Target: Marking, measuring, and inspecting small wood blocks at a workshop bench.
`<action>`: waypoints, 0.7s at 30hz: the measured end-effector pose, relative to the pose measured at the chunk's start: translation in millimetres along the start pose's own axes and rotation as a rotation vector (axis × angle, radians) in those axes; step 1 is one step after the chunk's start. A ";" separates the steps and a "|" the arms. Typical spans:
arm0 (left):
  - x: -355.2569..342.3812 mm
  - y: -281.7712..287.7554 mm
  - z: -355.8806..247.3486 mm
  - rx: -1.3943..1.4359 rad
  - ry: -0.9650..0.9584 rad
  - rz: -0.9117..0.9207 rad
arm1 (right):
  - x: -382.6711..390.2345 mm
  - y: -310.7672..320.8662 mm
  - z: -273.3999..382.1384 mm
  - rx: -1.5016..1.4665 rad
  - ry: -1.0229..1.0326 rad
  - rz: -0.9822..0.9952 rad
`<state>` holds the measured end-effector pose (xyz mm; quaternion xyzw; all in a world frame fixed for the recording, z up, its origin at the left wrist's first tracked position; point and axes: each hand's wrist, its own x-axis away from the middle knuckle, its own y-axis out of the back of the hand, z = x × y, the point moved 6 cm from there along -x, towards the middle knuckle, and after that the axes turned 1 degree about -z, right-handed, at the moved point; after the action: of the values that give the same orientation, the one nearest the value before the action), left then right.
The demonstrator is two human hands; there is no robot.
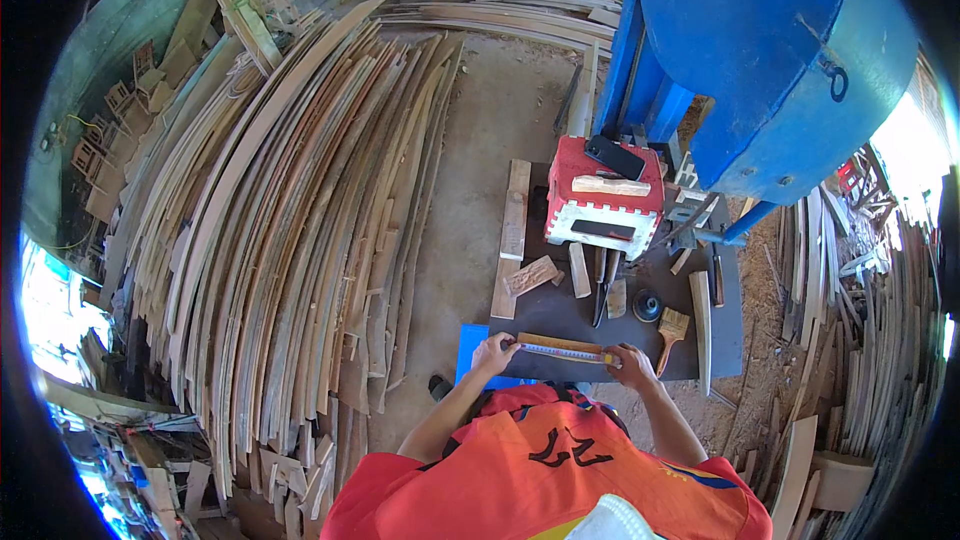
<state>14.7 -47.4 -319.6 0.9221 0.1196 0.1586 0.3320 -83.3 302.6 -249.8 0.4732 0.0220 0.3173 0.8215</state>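
At the near edge of the dark work table, a short strip of wood (562, 341) lies crosswise between my two hands. Along it runs the pale blade of a tape measure (563, 352). My left hand (493, 353) is closed on the left end of the strip, where the tape's end also sits. My right hand (630, 366) is closed around the tape measure at the other end. Close to my right hand is a paintbrush (672, 331) with a wooden handle. A round black object (648, 307) rests just beyond it.
A red and white step stool (606, 223) carries a black phone (615, 156) and a wood piece. Wood blocks (531, 276) and dark-handled tools lie on the table (640, 345). The large blue machine (760, 70) rises at far right. Long boards (290, 230) are stacked left.
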 end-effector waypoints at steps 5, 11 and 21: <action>0.0 1.5 -4.3 0.010 0.007 0.021 | -0.4 -2.5 -4.2 -0.025 0.003 0.009; 0.2 2.7 -4.4 0.001 -0.015 0.003 | -0.2 1.4 -0.4 0.033 0.121 -0.098; -2.4 0.5 -1.0 -0.007 0.013 0.020 | -1.1 2.3 1.3 -0.022 0.090 -0.050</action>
<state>12.1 -47.9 -319.1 0.9210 0.1119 0.1685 0.3329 -84.8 301.9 -247.6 0.4487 0.0671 0.3179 0.8326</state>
